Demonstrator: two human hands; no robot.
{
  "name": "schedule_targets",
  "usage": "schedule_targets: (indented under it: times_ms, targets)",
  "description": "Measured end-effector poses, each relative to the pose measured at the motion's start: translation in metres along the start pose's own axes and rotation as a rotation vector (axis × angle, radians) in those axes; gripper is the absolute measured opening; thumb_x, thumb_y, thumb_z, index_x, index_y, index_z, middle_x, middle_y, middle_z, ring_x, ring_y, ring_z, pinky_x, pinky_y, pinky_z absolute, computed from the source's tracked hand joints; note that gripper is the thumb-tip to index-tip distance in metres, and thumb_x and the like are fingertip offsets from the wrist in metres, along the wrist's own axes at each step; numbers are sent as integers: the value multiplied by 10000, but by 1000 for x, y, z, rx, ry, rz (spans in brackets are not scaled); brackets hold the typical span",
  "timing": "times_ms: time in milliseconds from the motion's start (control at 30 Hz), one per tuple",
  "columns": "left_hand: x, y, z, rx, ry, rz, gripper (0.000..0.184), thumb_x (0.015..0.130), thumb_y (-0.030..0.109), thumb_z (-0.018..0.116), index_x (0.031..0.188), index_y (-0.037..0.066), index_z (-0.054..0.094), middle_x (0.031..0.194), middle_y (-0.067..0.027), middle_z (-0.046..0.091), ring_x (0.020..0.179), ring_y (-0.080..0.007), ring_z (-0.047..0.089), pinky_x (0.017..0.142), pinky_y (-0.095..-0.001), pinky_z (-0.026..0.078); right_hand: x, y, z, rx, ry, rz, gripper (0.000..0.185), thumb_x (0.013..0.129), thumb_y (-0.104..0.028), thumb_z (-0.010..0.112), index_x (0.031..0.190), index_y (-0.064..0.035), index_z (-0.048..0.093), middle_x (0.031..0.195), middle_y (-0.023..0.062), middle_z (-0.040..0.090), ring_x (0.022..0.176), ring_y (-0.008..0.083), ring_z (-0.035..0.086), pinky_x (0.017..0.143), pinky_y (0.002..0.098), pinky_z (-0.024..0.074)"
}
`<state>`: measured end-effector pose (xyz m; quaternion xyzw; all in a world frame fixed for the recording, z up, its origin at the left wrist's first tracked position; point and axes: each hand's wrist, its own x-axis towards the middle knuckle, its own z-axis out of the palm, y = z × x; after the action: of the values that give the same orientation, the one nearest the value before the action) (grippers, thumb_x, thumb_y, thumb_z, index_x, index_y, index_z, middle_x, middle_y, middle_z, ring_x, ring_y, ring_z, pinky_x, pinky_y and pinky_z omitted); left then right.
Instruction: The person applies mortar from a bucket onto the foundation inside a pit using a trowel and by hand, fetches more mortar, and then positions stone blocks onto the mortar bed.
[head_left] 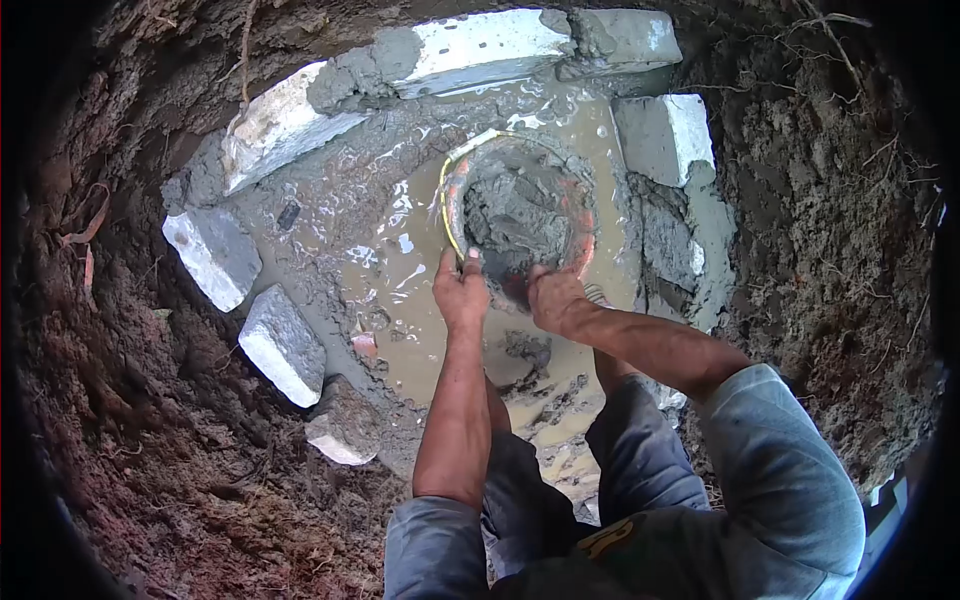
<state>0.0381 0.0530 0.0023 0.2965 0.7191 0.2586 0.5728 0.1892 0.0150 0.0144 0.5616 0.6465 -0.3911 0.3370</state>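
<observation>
A mud-smeared reddish bucket with a yellow strip along its left rim stands in muddy water in front of me. Thick grey mortar fills much of it. My left hand is closed on the bucket's near left rim, thumb and fingers at the edge. At the near right side of the bucket, my right hand is closed with its fingertips toward the inside. What it grips there is hidden by the hand and the mud.
Stone blocks bedded in mortar curve round the back. More blocks stand on the left and right. Earth walls with roots close in the pit. Brown water covers the floor around my legs.
</observation>
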Motion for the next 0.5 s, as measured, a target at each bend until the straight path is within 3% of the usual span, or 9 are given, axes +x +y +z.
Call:
schedule_targets:
  times_ms: [67, 233, 333, 433, 500]
  targets:
    - [-1, 3, 0, -105, -10, -37, 252, 923, 99, 548, 1145, -19, 565, 980, -70, 641, 854, -123, 553, 775, -261, 446, -39, 29, -29, -80, -63, -14, 412, 785, -167, 556, 1109, 77, 483, 930, 209, 641, 839, 338, 660, 722, 422, 525]
    - [-6, -18, -6, -221, -16, -59, 263, 938, 115, 539, 1165, -17, 552, 1001, -66, 631, 872, -120, 550, 784, -257, 445, -64, 103, -36, -28, 240, 133, 465, 795, -177, 550, 1197, 27, 435, 1019, 232, 604, 780, 384, 655, 732, 424, 533]
    - [-17, -16, -3, -245, -32, -37, 283, 939, 116, 538, 1188, -20, 536, 1027, -74, 627, 889, -124, 555, 790, -260, 451, -30, 85, -48, 99, 210, 184, 419, 797, -212, 562, 1150, 10, 524, 1019, 229, 623, 851, 365, 657, 764, 416, 532]
    - [-22, -11, 4, -254, -30, -12, 312, 938, 116, 537, 1217, -21, 514, 1048, -89, 626, 899, -124, 564, 790, -258, 461, 52, 76, -10, 151, 34, 222, 308, 773, -168, 574, 1031, -3, 603, 945, 230, 648, 900, 357, 650, 797, 436, 527]
    - [-21, -10, 5, -245, -16, -4, 311, 941, 121, 536, 1215, -25, 512, 1060, -88, 617, 915, -122, 554, 798, -253, 455, 44, 76, -7, 207, 28, 200, 271, 766, -174, 576, 967, -1, 632, 935, 252, 649, 933, 354, 644, 817, 436, 520]
